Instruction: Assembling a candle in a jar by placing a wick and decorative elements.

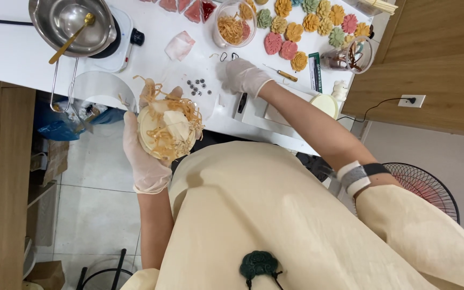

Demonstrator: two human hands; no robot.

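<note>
My left hand, in a pale glove, is shut on a round cream disc heaped with pale yellow shreds, held just off the white table's front edge. My right hand, also gloved, reaches out and rests palm down on the table, fingers together. It lies beside several small dark beads and a thin tool with a yellow handle. Whether it holds anything is hidden under the palm.
A steel pan with a gold spoon sits on a white hot plate. Further back are a clear bowl of shreds, several coloured flower-shaped pieces and a glass cup. A floor fan stands at right.
</note>
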